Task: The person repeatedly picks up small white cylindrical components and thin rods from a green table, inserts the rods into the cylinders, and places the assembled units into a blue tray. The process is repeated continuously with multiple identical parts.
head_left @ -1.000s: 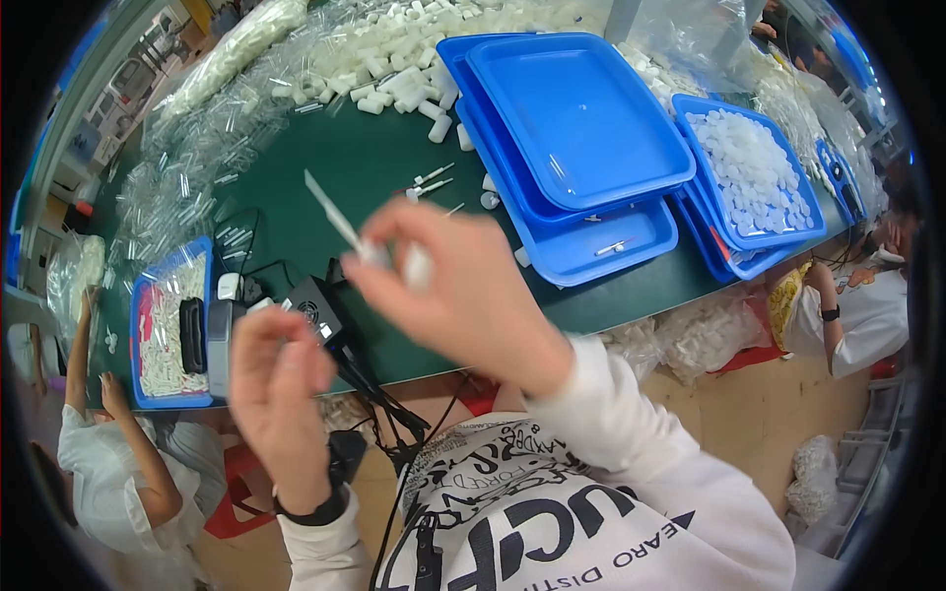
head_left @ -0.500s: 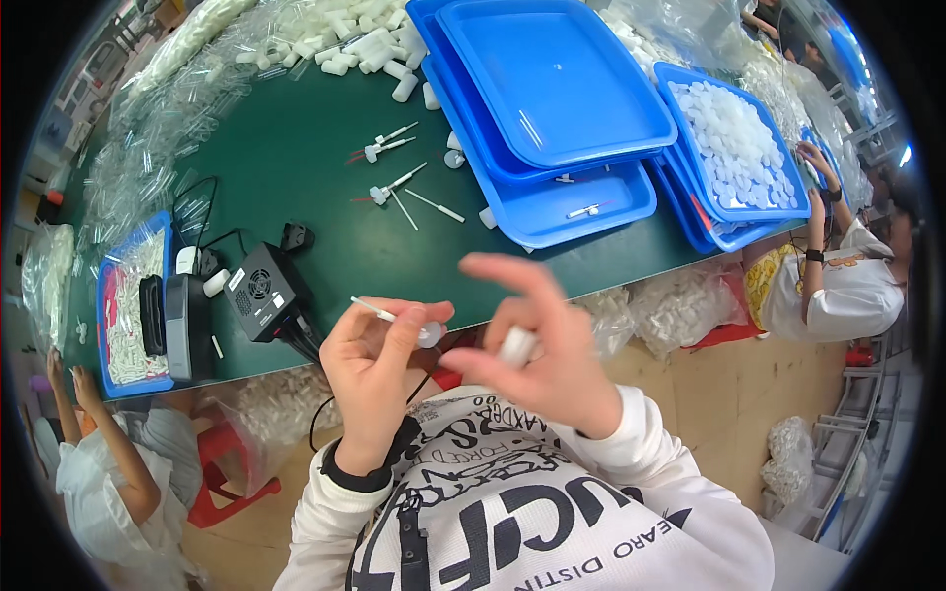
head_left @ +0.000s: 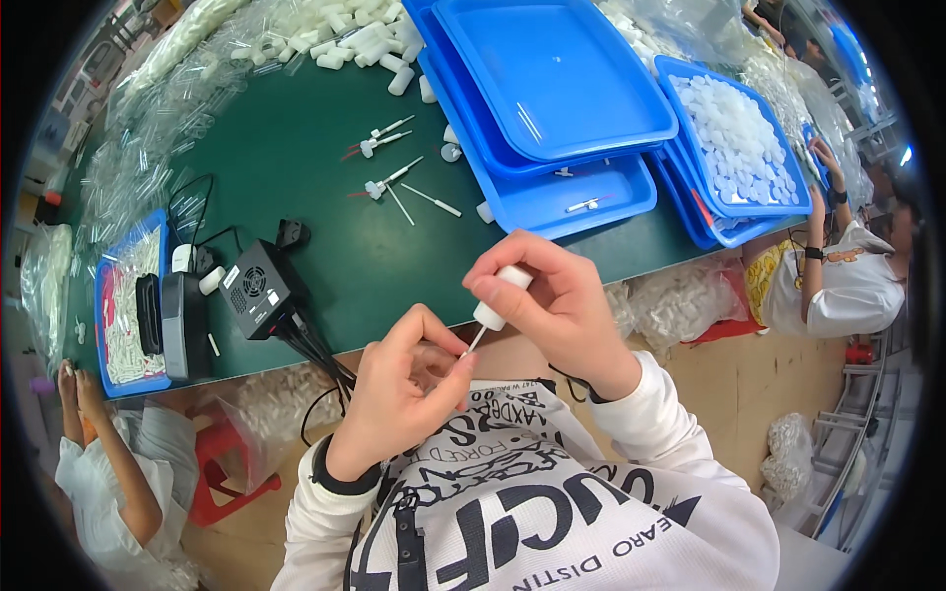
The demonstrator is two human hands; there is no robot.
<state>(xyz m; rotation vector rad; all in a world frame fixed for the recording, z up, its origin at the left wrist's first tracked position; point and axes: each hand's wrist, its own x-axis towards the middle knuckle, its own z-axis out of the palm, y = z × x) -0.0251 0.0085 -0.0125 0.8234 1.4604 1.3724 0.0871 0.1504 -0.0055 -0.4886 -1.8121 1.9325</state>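
Note:
My right hand [head_left: 567, 310] grips a white cylindrical cap [head_left: 503, 298], tilted, between thumb and fingers. From the cap's lower end a thin white rod [head_left: 478, 340] slants down to the fingertips of my left hand [head_left: 399, 384]. Those left fingers are closed in a pinch around the rod's lower end; whatever else they hold is hidden. Both hands are just off the near edge of the green table [head_left: 325, 177]. Farther in lie loose thin white applicator rods [head_left: 432, 200] and small assemblies with white round pieces [head_left: 375, 189].
Stacked blue trays [head_left: 562, 79] stand right of centre; another blue tray [head_left: 667, 74] holds translucent white discs. A black box [head_left: 258, 291] with cables is at left, beside a tray of white rods [head_left: 128, 335]. White cylinders [head_left: 370, 44] pile up at the back. Co-workers sit at both sides.
My right hand has turned and closed in with the white cap toward my left hand. The rod, earlier pointing up-left from my left fingers, now runs between the cap and those fingers.

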